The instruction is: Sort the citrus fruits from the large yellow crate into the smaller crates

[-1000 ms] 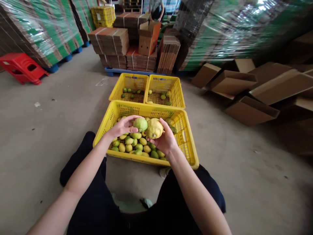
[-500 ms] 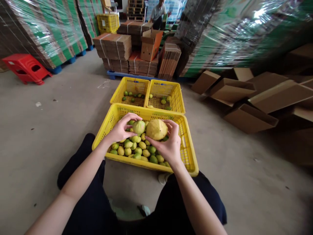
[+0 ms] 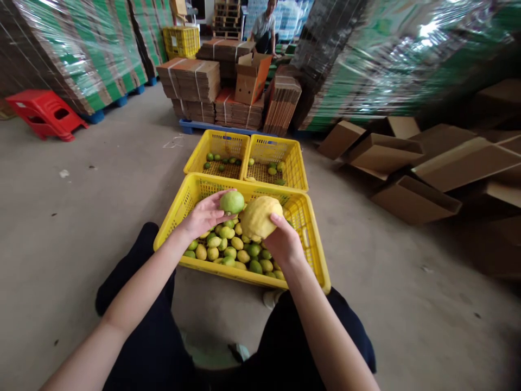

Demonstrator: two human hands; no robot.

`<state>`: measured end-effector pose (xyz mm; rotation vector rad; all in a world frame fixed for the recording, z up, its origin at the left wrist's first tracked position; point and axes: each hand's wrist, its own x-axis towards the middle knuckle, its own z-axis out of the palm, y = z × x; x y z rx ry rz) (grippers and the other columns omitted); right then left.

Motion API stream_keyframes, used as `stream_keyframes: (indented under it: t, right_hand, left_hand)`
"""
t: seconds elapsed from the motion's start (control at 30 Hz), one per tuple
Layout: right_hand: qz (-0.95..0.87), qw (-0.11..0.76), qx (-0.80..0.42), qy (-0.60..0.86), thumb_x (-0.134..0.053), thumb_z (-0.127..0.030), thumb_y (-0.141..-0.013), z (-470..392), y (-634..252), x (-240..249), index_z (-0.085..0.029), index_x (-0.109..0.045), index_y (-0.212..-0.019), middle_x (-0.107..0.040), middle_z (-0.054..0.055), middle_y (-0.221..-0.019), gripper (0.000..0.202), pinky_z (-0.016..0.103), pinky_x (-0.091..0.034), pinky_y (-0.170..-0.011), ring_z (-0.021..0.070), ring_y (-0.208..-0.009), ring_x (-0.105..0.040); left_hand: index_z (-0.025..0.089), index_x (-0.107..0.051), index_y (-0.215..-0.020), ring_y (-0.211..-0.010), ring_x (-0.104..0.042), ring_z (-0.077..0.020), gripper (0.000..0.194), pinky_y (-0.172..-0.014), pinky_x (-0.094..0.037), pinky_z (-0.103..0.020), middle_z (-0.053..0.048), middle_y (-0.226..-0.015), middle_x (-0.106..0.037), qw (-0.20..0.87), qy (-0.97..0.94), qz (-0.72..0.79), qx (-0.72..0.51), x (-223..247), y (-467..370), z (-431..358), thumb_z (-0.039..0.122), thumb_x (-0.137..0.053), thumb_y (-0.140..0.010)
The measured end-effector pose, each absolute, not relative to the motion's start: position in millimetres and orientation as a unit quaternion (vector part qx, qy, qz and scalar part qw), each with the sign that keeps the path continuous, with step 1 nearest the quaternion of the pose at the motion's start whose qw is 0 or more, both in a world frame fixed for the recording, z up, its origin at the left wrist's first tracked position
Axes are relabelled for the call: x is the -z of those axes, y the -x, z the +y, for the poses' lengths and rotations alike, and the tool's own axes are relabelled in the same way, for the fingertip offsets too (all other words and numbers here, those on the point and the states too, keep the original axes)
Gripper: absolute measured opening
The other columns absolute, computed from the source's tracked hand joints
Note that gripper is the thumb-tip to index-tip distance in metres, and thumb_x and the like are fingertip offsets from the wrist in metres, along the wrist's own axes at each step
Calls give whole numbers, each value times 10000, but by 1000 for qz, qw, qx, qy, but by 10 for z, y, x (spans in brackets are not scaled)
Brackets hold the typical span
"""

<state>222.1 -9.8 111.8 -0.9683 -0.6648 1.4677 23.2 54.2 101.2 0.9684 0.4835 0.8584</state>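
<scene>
A large yellow crate (image 3: 240, 274) stands on the floor (image 3: 407, 326) between the person's knees, its bottom largely hidden under many small fruits (image 3: 237, 243), some yellow, some green, some mixed in colour. Two more yellow crates stand side by side just beyond its far rim: the back-left crate (image 3: 230, 141) holds a scatter of dark green fruits (image 3: 209, 156), while the back-right crate (image 3: 296, 163) holds a few yellow and green ones (image 3: 272, 171), with much of the slotted bottom showing in both. Farther off, an open carton (image 3: 249, 79) sits among strapped bundles of flattened cardboard (image 3: 189, 79) on a blue pallet (image 3: 195, 126), and open cartons (image 3: 385, 155) lie in a heap to the right. A distant crate (image 3: 181, 41) carries a white label too small to read. Above the front crate, the left hand (image 3: 205, 214) has its grip closed around a green fruit (image 3: 232, 202), which rests out at the fingertips. The right hand (image 3: 285, 239) holds a bigger, ridged yellow fruit (image 3: 260, 217), thumb pressed on its near side and the other fingers mostly hidden. Both pieces are held up side by side between the hands; whether they touch cannot be told.
</scene>
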Motion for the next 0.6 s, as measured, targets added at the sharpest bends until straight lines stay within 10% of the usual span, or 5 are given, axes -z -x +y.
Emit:
stream_keyframes:
  t: [0.13,0.33,0.6]
  right_hand:
    - [-278,581,-652,400,-742,-464,-664,-69,-2233,-1104,-234,-672,-1071,-774,77,-1099,473,491,-592,-902,338,-1105,-695]
    - [-210,575,-683,399,-798,-474,-670,-40,-2170,-974,-239,-657,-979,-787,67,-956,413,487,-624,-858,326,-1025,-733]
    - [-118,582,-691,412,-792,-380,-684,-38,-2021,-1008,-215,-693,-867,-771,18,-804,265,307,-635,-685,210,-749,-737]
  left_hand:
    - [150,-674,-1116,-1062,-697,-235,413,-1000,-561,-355,-110,-1167,-710,810,-331,243,-418,-998,-260,558,310,-720,-738]
    - [152,-618,-854,-603,-634,-70,186,-531,-565,-117,-35,-821,-683,825,-170,341,-419,-946,-348,572,303,-724,-829]
    - [155,-603,-770,-626,-679,-143,127,-507,-571,-198,-55,-733,-678,825,-63,370,-423,-882,-473,487,278,-596,-803]
